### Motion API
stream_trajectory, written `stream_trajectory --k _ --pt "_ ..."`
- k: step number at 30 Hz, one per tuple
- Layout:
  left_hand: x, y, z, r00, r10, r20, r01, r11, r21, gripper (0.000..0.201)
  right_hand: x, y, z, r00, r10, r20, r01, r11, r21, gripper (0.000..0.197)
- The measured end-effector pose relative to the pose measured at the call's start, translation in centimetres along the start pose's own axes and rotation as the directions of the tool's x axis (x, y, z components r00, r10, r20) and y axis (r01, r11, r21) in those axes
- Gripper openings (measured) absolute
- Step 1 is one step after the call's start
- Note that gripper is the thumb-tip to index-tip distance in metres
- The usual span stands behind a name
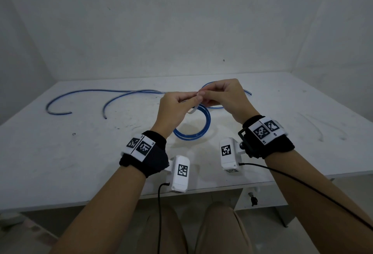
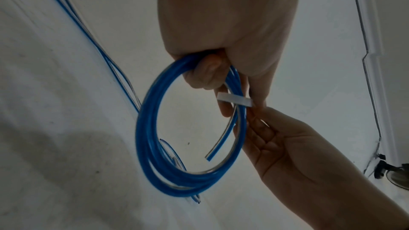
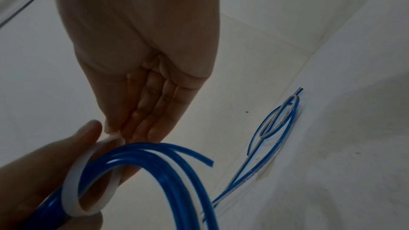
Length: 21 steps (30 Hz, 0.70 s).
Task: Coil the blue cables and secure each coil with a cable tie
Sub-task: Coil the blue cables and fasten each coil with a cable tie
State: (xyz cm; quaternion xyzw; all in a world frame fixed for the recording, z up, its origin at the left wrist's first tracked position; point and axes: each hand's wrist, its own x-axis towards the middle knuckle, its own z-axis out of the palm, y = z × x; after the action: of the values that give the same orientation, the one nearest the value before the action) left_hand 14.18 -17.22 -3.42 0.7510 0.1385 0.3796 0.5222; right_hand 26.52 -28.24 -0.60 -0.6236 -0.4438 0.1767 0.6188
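my left hand sits just left of centre in the head view, raised above the table, its fingers curled round the top of the blue coil, which hangs below it in the middle of the frame. in the left wrist view the coil fills the centre as a ring of several turns, with one loose cut end poking inward at the lower right of the ring. a white cable tie crosses the strands just under my curled fingers.

my right hand is right of centre in the head view, its fingertips meeting those of the left; it pinches the tie between thumb and forefinger, while the other fingers lie straight and close together in the right wrist view. there the tie shows at the lower left as a wide loop round the coil, with my left thumb against it. whether the tie's tail is threaded through its head i cannot tell; that spot is hidden behind my fingers.

loose blue cables run across the far left of the table in long curves, and another loop lies at the right of the right wrist view.
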Motion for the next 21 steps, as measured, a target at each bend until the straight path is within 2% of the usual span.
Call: stream_trajectory --k 3,11,16,18,21 --pt "0.2 -0.2 0.2 0.998 0.039 -0.043 -0.036 0.997 0.067 0.023 0.1 0.1 -0.1 1.0 -0.009 0.019 0.009 1.0 -0.027 0.011" --pt "0.0 -0.8 0.9 0.984 0.174 -0.043 -0.159 0.958 0.236 0.021 0.4 0.3 -0.3 0.998 -0.061 0.035 0.067 0.976 -0.209 0.008" --pt "0.2 -0.9 1.0 0.975 0.21 -0.075 -0.178 0.934 0.309 0.02 0.4 0.1 0.0 0.994 -0.105 0.037 0.111 0.943 -0.315 0.011" --pt "0.2 -1.0 1.1 0.971 0.226 -0.081 -0.187 0.924 0.333 0.022 0.4 0.0 0.1 0.992 -0.119 0.03 0.122 0.938 -0.326 0.011" --pt "0.2 -0.9 1.1 0.967 0.241 -0.084 -0.197 0.915 0.351 0.025 0.3 -0.1 0.2 0.996 -0.093 0.015 0.093 0.963 -0.254 0.009"
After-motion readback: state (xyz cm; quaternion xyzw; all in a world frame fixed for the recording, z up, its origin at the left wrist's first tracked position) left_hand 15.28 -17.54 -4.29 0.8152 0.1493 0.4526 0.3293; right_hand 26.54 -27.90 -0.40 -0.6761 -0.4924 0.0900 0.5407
